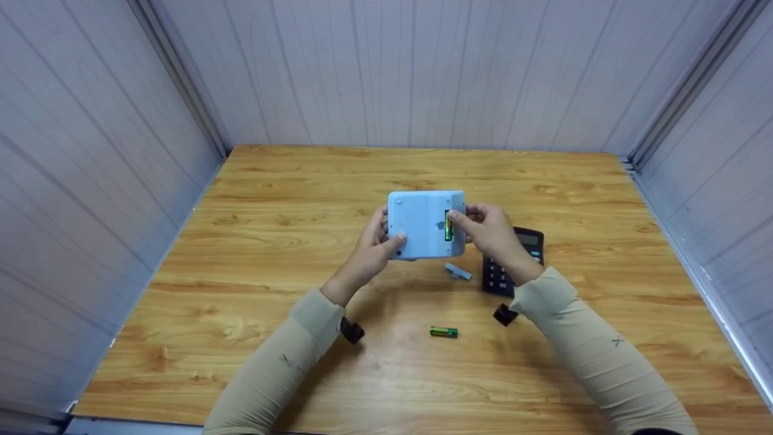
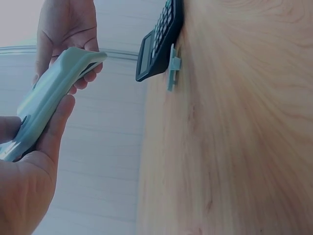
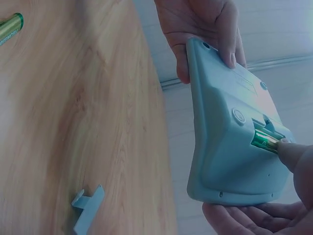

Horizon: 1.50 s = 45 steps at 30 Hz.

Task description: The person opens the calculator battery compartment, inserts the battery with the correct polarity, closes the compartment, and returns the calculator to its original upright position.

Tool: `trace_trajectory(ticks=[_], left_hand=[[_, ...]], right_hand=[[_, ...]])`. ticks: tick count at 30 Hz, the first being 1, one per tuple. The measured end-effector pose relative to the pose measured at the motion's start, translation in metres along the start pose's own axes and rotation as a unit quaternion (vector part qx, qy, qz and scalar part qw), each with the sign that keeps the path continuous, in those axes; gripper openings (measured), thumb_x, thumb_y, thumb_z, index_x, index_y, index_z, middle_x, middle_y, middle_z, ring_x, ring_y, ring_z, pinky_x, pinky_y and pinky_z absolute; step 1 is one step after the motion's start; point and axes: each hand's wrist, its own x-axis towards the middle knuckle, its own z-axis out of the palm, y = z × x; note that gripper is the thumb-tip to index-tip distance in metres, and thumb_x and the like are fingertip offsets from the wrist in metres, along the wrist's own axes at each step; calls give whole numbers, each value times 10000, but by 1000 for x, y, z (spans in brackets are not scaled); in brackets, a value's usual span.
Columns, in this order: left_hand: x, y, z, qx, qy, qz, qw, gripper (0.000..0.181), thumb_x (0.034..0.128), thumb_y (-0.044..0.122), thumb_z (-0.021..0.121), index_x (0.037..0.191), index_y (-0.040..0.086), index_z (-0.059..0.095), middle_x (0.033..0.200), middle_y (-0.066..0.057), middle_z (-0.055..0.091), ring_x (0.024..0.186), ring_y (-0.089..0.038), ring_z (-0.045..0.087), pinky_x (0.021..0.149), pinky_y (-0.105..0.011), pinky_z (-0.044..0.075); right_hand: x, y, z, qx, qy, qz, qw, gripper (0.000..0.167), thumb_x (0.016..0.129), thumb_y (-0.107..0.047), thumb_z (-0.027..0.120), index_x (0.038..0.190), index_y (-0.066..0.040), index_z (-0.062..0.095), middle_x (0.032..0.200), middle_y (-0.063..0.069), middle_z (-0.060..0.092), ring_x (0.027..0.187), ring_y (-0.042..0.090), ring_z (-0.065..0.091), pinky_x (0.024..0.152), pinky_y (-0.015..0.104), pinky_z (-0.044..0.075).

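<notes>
A light-blue device [image 1: 420, 223], shaped like a calculator, is held above the table with its underside showing; its front face is hidden. My left hand [image 1: 371, 244] grips its left edge, thumb on the back and fingers behind. My right hand [image 1: 492, 232] holds the opposite edge, fingers beneath it. The right thumb [image 3: 292, 154] presses one end of a green-and-gold battery [image 3: 265, 141] lying in the uncovered battery slot. On the table below lie a small light-blue battery cover [image 1: 458, 271] and a second green battery [image 1: 444, 331].
A black calculator [image 1: 496, 279] lies on the wooden table [image 1: 290, 229], partly hidden behind my right wrist. Pale panel walls [image 1: 386, 72] enclose the table at the back and both sides. Black wrist cameras [image 1: 352, 331] hang below my sleeves.
</notes>
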Motion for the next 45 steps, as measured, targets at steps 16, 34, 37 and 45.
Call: trace_trajectory(ticks=[16, 34, 37, 45], left_hand=[[0, 0, -6, -43, 79, -36, 10000, 560, 1111, -5, 502, 1634, 97, 327, 1507, -281, 587, 1350, -440, 654, 959, -549, 658], [2, -5, -20, -224, 478, -15, 9986, 541, 1098, -41, 497, 1605, 91, 362, 1527, -251, 586, 1378, -426, 636, 964, -528, 660], [2, -5, -21, -217, 521, -30, 9984, 536, 1099, -35, 500, 1603, 92, 367, 1535, -240, 587, 1389, -420, 631, 973, -524, 658], [2, -3, -21, -213, 485, 9, 9986, 570, 1087, -59, 496, 1620, 45, 321, 1529, -293, 551, 1385, -447, 615, 928, -530, 671]], right_hand=[[1, 12, -5, 249, -75, -75, 9996, 691, 1044, -450, 731, 1504, 40, 571, 1321, 235, 675, 1086, 261, 728, 991, 453, 656], [-5, 27, -6, -755, -63, -274, 9968, 446, 1010, -236, 787, 1370, 0, 673, 1321, 226, 699, 1148, 295, 680, 945, 348, 609], [-6, 29, -5, -933, -113, -294, 9951, 436, 995, -210, 797, 1354, 9, 684, 1354, 246, 696, 1183, 328, 679, 983, 394, 598], [-5, 38, 1, -1426, -280, -490, 9882, 439, 958, -111, 804, 1345, 61, 692, 1286, 253, 716, 1114, 345, 680, 958, 463, 590]])
